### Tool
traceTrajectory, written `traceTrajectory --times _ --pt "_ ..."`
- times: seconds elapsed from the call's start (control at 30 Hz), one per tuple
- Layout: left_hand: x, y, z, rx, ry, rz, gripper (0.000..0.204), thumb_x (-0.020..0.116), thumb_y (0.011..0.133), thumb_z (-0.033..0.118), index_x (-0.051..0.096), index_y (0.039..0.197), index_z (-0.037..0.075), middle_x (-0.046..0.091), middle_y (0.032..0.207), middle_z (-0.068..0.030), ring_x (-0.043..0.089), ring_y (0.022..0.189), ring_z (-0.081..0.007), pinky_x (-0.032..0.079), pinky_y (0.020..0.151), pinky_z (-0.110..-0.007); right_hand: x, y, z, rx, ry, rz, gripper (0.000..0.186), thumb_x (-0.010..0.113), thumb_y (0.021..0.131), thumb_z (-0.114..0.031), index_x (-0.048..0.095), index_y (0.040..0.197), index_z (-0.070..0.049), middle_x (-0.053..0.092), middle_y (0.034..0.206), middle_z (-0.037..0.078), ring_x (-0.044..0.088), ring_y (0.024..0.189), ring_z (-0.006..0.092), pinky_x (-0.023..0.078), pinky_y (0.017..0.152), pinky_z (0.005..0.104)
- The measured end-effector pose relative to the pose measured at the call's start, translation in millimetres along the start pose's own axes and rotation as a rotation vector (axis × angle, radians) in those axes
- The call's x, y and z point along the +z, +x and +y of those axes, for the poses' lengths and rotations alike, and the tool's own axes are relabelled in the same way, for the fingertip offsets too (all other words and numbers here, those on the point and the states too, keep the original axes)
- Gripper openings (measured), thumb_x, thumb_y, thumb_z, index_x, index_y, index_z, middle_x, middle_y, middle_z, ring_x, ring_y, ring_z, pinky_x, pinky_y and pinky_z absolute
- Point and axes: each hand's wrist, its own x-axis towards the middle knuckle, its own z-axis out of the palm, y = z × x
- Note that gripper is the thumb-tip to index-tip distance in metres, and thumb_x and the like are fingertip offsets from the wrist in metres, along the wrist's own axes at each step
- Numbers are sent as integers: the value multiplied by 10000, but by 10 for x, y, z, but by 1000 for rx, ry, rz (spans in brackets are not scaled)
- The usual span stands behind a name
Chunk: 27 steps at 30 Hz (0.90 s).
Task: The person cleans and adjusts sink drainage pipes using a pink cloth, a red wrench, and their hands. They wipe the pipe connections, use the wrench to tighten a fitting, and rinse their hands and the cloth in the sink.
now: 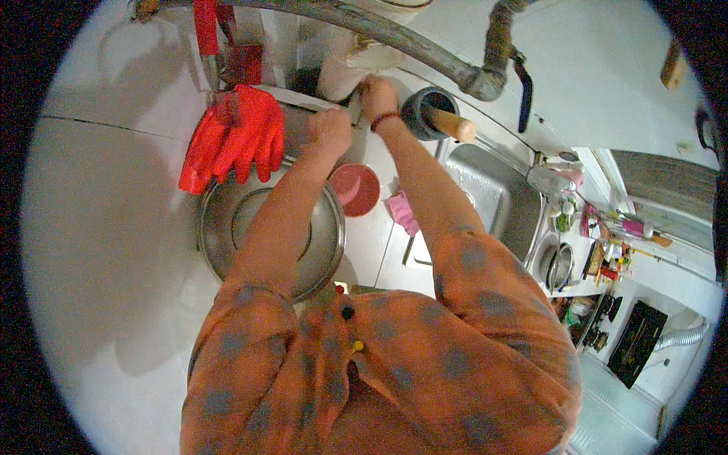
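Both my arms reach forward over the white counter. My left hand is closed in a fist beyond the large round metal lid. Whatever it grips is hidden, and a blurred grey shape lies just to its left. Farther forward, my right hand has curled fingers by the lower side of a pale container. I cannot make out what is in those fingers. Just right of that hand stands a dark mortar with a wooden pestle leaning out. Between my forearms sits a small red bowl.
Red rubber gloves hang at the left over the lid's edge. A grey pipe with a valve crosses the far side. To the right are a pink cloth, a steel sink and a metal bowl.
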Motion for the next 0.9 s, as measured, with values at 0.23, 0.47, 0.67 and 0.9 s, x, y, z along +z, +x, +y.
traceTrajectory --times 0.23,0.47,0.67,0.9 --pt "-193 -86 15 30 28 13 170 532 737 122 650 826 37 631 885 -184 624 821 -326 490 701 -421 -201 -442 -155 223 247 -86 178 578 759 -139 536 891 -27 602 836 210 574 795 391 458 695 450" --pt "-232 -146 31 -73 25 -40 186 528 740 133 640 850 33 624 908 -202 615 852 -336 481 732 -427 -600 -1185 -180 123 423 68 262 605 761 -143 514 980 -31 615 830 179 608 743 308 483 629 370" --pt "-185 -174 -50 -105 29 -72 237 509 738 137 620 918 32 610 951 -218 594 906 -352 459 789 -447 -942 -1669 352 858 1357 29 439 592 812 -325 454 1098 -23 540 998 141 572 831 230 505 641 321" --pt "-101 -121 288 -60 -191 -2 402 503 754 167 525 1133 32 572 1037 -238 553 965 -380 431 853 -411 -1143 -1178 735 865 1724 -291 542 627 770 -339 392 1204 -116 435 1145 194 529 980 344 485 740 531"
